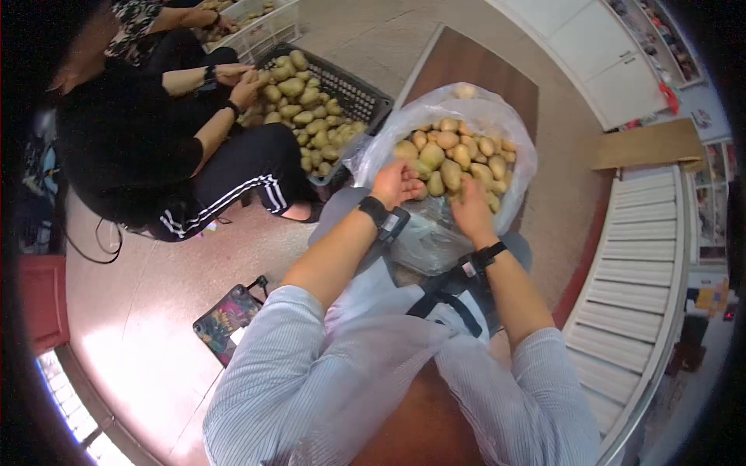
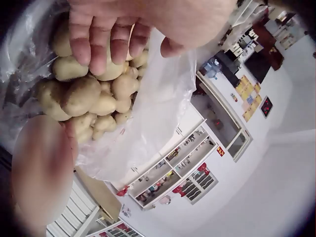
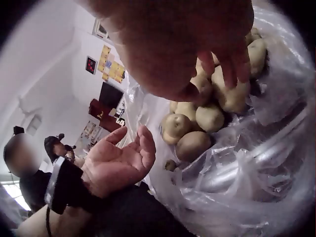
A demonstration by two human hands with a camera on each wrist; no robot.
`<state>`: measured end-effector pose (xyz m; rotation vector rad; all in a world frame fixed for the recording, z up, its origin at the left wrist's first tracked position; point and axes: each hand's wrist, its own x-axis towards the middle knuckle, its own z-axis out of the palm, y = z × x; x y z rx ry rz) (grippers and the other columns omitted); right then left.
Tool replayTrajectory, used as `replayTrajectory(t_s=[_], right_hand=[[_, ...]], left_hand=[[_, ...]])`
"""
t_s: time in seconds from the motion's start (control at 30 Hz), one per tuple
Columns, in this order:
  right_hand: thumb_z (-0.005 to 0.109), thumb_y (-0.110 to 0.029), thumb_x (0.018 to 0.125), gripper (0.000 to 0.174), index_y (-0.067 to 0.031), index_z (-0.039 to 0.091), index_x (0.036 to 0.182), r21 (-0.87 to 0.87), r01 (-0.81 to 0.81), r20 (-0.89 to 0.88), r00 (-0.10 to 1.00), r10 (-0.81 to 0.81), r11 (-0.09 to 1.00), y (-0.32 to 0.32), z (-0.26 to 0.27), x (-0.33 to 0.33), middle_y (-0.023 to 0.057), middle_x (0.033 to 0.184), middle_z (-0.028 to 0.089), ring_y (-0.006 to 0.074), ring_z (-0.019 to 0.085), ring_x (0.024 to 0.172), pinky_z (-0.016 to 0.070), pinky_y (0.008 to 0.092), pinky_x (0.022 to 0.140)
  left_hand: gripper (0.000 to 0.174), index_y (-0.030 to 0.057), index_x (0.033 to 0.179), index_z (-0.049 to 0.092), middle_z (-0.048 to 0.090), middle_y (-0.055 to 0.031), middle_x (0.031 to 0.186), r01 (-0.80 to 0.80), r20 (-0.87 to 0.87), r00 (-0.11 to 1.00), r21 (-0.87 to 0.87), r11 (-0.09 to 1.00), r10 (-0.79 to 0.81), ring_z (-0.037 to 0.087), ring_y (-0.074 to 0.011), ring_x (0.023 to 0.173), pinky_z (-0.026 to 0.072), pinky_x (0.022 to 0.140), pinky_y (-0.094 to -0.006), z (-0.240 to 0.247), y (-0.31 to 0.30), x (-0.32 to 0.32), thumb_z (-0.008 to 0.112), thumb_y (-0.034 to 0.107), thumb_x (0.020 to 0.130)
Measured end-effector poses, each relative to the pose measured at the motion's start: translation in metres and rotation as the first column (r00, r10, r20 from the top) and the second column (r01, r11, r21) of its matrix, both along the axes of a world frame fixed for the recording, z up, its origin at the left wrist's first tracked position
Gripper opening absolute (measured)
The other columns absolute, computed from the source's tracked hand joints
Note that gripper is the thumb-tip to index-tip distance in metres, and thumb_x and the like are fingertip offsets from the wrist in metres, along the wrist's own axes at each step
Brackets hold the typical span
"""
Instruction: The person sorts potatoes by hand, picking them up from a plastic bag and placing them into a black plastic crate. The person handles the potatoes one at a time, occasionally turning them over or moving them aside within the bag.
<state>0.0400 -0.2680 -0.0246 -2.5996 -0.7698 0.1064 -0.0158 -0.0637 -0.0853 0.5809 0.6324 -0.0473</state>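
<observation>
A clear plastic bag (image 1: 505, 116) full of potatoes (image 1: 447, 140) stands open between the knees. My left hand (image 1: 398, 185) is at its left rim, palm turned inward, with loosely bent fingers and nothing in them. In the right wrist view this left hand (image 3: 121, 160) shows a bare palm. My right hand (image 1: 472, 210) reaches over the near side of the bag. Its fingertips rest on a large potato (image 3: 229, 96), with the thumb beside a neighbouring one. Several potatoes (image 2: 81, 96) lie beneath the left hand's fingers in the left wrist view.
At the left sits a person in black (image 1: 124, 147), hands over a black crate (image 1: 365, 97) of potatoes. Behind is a white crate (image 1: 272, 31). A patterned stool (image 1: 229, 318) stands on the floor. White slatted panels (image 1: 629, 272) and cabinets (image 1: 598, 62) line the right.
</observation>
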Motion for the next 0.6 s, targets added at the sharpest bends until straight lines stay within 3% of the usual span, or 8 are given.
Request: replayTrajectory(t_s=[0.17,0.23,0.37,0.6], right_hand=[[0.064,-0.010,0.078,0.055,-0.0099,0.045,0.129,0.007,-0.158,0.186,0.970,0.154,0.987,0.021,-0.007,0.015,0.0186,0.132,0.044,0.0414,0.051,0.112,0.0486,0.0484,0.085],[0.066,-0.010,0.076,0.057,-0.0118,0.046,0.129,-0.162,-0.153,0.211,0.960,0.186,0.975,0.026,-0.004,0.015,0.0155,0.131,0.045,0.0411,0.052,0.108,0.0493,0.0481,0.083],[0.064,-0.007,0.076,0.056,-0.0133,0.048,0.129,-0.294,-0.174,0.272,0.927,0.256,0.940,0.032,-0.018,0.025,0.0112,0.133,0.045,0.0363,0.055,0.101,0.0511,0.0436,0.080],[0.065,-0.006,0.076,0.052,-0.0132,0.051,0.126,-0.297,-0.153,0.323,0.913,0.250,0.942,0.033,-0.025,0.036,0.0122,0.133,0.045,0.0347,0.056,0.103,0.0508,0.0425,0.082]], left_hand=[[0.027,0.0067,0.096,0.053,0.059,-0.0064,0.085,-0.033,-0.011,0.999,-0.041,0.999,0.032,0.064,-0.0257,0.072,0.0541,0.064,-0.0368,-0.011,-0.004,0.004,0.052,0.033,0.093],[0.026,0.0071,0.096,0.054,0.060,-0.0061,0.084,-0.040,-0.018,0.999,-0.004,0.999,0.040,0.064,-0.0250,0.071,0.0540,0.063,-0.0369,-0.006,-0.005,0.002,0.052,0.033,0.092],[0.026,0.0082,0.095,0.055,0.060,-0.0053,0.083,-0.004,-0.025,1.000,0.028,1.000,0.005,0.064,-0.0228,0.069,0.0534,0.061,-0.0360,-0.003,-0.009,0.003,0.053,0.034,0.092],[0.024,0.0111,0.093,0.053,0.057,-0.0043,0.084,0.007,-0.037,0.999,0.060,0.998,-0.005,0.062,-0.0218,0.065,0.0528,0.057,-0.0357,-0.004,-0.012,0.005,0.054,0.035,0.089]])
